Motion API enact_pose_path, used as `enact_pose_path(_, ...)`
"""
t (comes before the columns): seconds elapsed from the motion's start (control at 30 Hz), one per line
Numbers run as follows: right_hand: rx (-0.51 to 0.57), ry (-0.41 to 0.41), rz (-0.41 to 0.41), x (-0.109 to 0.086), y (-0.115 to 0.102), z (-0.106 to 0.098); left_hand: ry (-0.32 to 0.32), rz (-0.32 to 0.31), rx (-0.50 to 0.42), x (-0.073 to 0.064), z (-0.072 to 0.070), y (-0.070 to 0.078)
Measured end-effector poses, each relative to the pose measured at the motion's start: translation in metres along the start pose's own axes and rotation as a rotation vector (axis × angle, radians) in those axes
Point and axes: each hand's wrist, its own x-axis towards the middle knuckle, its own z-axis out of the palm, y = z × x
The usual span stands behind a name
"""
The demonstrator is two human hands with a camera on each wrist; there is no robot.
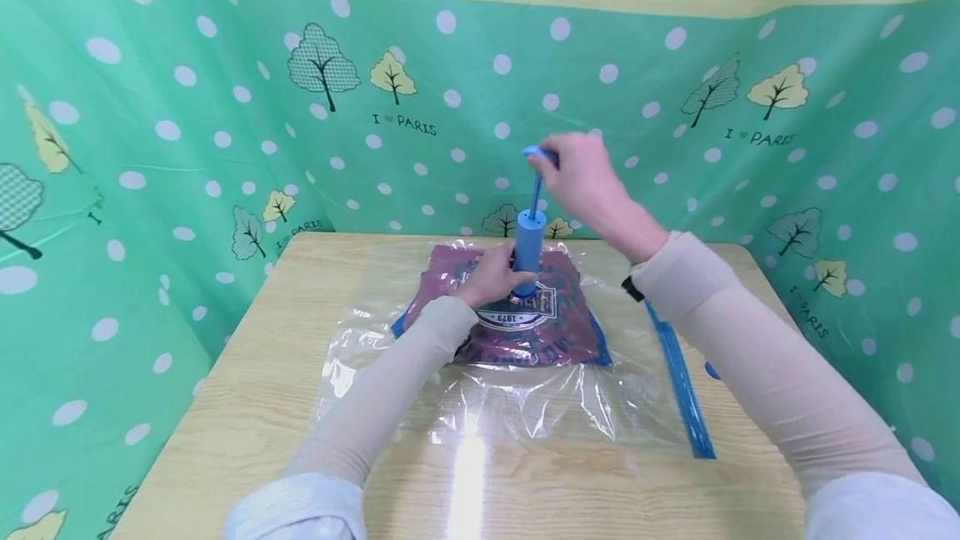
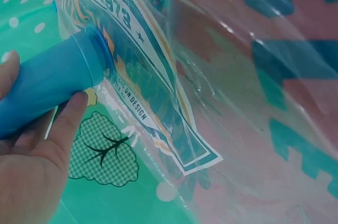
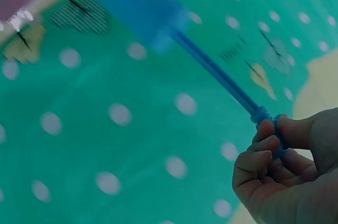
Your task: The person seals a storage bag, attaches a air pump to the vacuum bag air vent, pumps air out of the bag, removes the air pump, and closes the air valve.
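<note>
A blue hand pump (image 1: 528, 242) stands upright on a clear plastic vacuum bag (image 1: 420, 394), its base against the bag's upper face. Folded inside the bag lies a dark red printed garment (image 1: 510, 340) with a "1973" emblem. My left hand (image 1: 491, 275) grips the pump's barrel low down, near its base; the left wrist view shows fingers round the blue barrel (image 2: 47, 84). Above, my right hand (image 1: 581, 177) holds the pump's handle, with the rod (image 3: 216, 73) drawn well out of the barrel. Part of the garment is hidden behind the left hand and pump.
Along the bag's right side runs a blue zip strip (image 1: 682, 390). A small blue round piece (image 1: 712, 370) lies on the wooden table (image 1: 247, 407), partly behind the right forearm. A green dotted curtain (image 1: 450, 107) hangs behind and beside the table.
</note>
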Motion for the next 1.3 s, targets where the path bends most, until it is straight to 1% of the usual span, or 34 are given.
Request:
enact_pose_path(0.1,-0.012,-0.065,0.014,-0.007,0.017,0.025,-0.008,-0.002,-0.011,0.000,-0.002,0.000)
enact_pose_path(0.2,-0.016,-0.090,0.024,-0.014,0.029,0.044,-0.020,-0.005,-0.010,0.001,-0.003,-0.001)
enact_pose_path(0.3,-0.007,-0.098,0.021,-0.017,0.033,0.054,-0.024,-0.008,0.003,0.002,-0.004,-0.003)
enact_pose_path(0.37,-0.005,-0.098,0.012,-0.019,0.034,0.055,-0.026,-0.011,0.008,0.001,-0.003,-0.003)
enact_pose_path(0.43,-0.013,-0.079,-0.016,-0.019,0.032,0.052,-0.024,-0.011,0.013,0.001,-0.002,-0.002)
enact_pose_path(0.53,-0.007,-0.027,-0.048,-0.015,0.025,0.039,-0.014,-0.005,0.021,0.001,-0.002,-0.002)
enact_pose_path(0.7,0.029,0.101,-0.066,-0.003,0.000,0.000,0.000,0.019,0.041,0.002,-0.001,-0.002)
enact_pose_path(0.8,0.032,0.162,-0.064,0.002,-0.017,-0.025,0.001,0.019,0.027,0.001,0.000,-0.002)
enact_pose_path(0.93,0.018,0.202,-0.040,0.006,-0.029,-0.045,-0.010,-0.005,0.004,-0.001,0.000,-0.002)
enact_pose_path(1.03,0.000,0.211,-0.025,0.005,-0.028,-0.050,-0.016,-0.012,0.001,-0.002,0.001,-0.001)
enact_pose_path(1.13,-0.002,0.207,-0.036,0.004,-0.024,-0.046,-0.017,-0.016,-0.001,-0.003,0.000,0.000)
enact_pose_path(1.2,0.001,0.173,-0.038,0.006,-0.021,-0.039,-0.012,-0.011,0.009,-0.002,-0.001,0.001)
enact_pose_path(1.3,0.009,0.090,-0.032,0.007,-0.013,-0.021,-0.004,0.010,0.017,-0.001,-0.003,0.000)
